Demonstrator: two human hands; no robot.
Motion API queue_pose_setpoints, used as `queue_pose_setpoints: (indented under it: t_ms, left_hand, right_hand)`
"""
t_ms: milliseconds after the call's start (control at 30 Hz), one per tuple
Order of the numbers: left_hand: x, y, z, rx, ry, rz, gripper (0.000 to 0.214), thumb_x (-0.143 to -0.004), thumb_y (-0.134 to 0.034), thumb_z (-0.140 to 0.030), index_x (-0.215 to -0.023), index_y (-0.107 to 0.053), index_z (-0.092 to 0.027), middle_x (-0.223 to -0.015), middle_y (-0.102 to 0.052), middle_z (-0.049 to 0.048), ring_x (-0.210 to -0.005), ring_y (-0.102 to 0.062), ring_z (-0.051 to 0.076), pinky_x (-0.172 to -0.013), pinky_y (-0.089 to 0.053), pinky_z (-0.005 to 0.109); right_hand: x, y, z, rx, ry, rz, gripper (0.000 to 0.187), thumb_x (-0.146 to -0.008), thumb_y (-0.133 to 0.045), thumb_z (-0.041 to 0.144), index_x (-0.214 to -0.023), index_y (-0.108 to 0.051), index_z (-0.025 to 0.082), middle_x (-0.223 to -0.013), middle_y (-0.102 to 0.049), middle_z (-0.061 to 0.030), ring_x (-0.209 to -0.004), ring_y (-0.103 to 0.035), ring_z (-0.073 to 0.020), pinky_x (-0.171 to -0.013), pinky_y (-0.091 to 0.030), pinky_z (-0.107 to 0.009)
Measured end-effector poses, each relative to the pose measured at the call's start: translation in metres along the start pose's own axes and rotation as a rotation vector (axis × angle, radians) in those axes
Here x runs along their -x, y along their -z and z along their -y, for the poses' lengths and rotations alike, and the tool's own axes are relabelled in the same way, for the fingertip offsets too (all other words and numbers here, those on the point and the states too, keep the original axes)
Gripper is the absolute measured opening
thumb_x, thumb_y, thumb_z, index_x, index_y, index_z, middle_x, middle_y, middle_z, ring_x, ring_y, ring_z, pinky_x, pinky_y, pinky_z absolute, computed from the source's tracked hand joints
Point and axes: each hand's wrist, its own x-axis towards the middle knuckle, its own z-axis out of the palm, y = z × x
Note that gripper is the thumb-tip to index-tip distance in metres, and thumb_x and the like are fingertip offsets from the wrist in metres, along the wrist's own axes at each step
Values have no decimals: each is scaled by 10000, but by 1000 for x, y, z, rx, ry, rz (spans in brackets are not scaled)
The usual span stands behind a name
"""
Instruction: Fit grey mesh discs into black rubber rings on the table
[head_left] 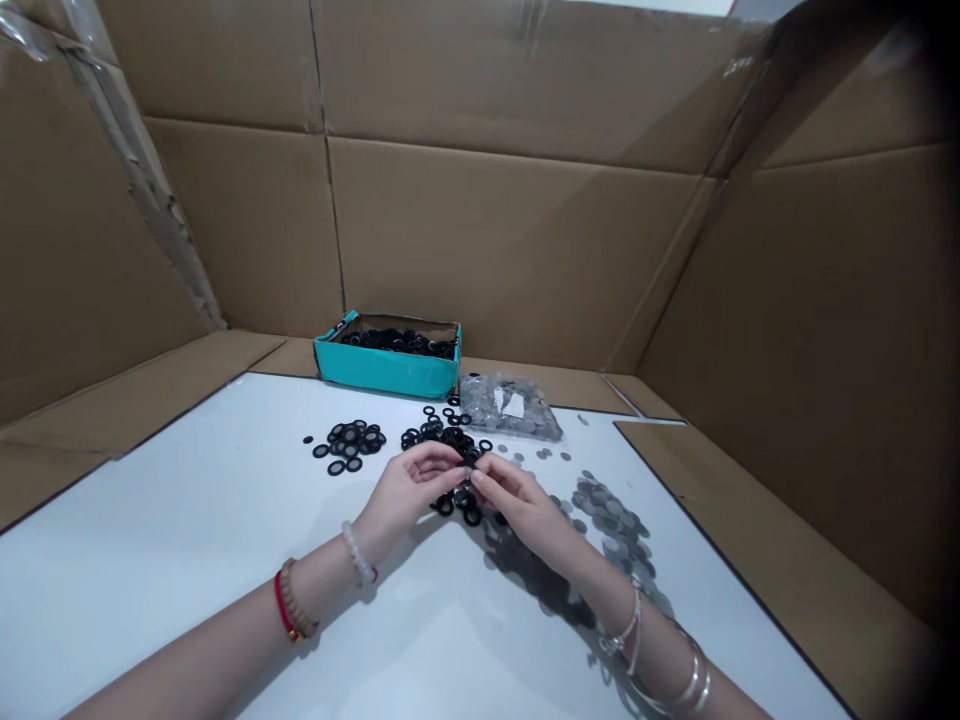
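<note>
My left hand [409,490] and my right hand [517,508] meet above the white table [187,500], their fingertips pinching a small black rubber ring [465,482] that they partly hide. Under and beyond them lies a loose heap of black rings [442,438]. A smaller cluster of black rings [349,443] sits to the left. Round silver metal discs [607,520] are spread past my right hand, and some lie beneath its wrist.
A teal cardboard box [386,368] filled with black rings stands at the table's far edge. Next to it lies a clear plastic bag of silver discs [510,407]. Brown cardboard panels [510,250] wall the back and sides.
</note>
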Motion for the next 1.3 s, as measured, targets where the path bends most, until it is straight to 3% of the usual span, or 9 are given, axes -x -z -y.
queue_pose_setpoints:
  t_ms: [200,333,533,733,900,1067,1300]
  left_hand:
    - [4,-1,-3,-79,-56,75,379,-672,-671,-283,-1021,-598,-155,-926,-658,77,-796,-604,161,-732,-497,291]
    - [6,-1,-3,-163,-128,66,302,-702,-643,-277,-973,-634,-145,-922,-654,87,-794,-601,170,-737,-496,297]
    - [8,0,-3,-299,-226,129,269,-759,-580,-287,-982,-668,-166,-931,-605,90,-812,-572,166,-688,-473,268]
    - [4,0,0,-248,-107,56,242,-736,-602,-280,-936,-655,-155,-888,-640,76,-813,-586,170,-709,-467,271]
    - [0,0,0,-232,-30,48,153,-671,-658,-276,-747,-624,-148,-739,-633,36,-715,-576,151,-669,-457,260]
    - [3,-1,-4,-220,17,58,164,-679,-647,-299,-717,-614,-143,-714,-612,35,-699,-558,149,-644,-444,255]
    - [6,-8,2,-116,-69,-38,141,-673,-629,-266,-726,-582,-144,-679,-578,8,-659,-531,137,-630,-427,248]
  right_hand:
    - [-1,3,0,-88,-14,22,309,-855,-442,453,-679,-434,199,-625,-397,40,-566,-355,-108,-530,-285,-224]
    - [-3,3,-1,-29,-31,33,312,-842,-459,451,-660,-472,198,-611,-421,34,-574,-388,-116,-551,-311,-238]
    - [-5,-1,-4,-90,-84,-68,283,-728,-595,455,-678,-515,189,-622,-427,39,-567,-391,-112,-539,-316,-239]
    - [-2,-10,-4,-100,-114,-151,301,-712,-615,419,-621,-444,188,-569,-370,56,-533,-353,-103,-502,-272,-225]
    - [-2,-12,-5,-70,-32,-267,208,-713,-627,360,-724,-518,184,-679,-448,23,-632,-436,-125,-574,-352,-232]
    - [-2,-13,-7,-118,-36,-220,222,-735,-606,384,-813,-544,186,-794,-539,-9,-666,-547,-143,-631,-439,-258]
    - [2,-12,-12,57,-28,-201,198,-801,-542,368,-776,-554,172,-717,-592,-22,-661,-577,-157,-622,-453,-260]
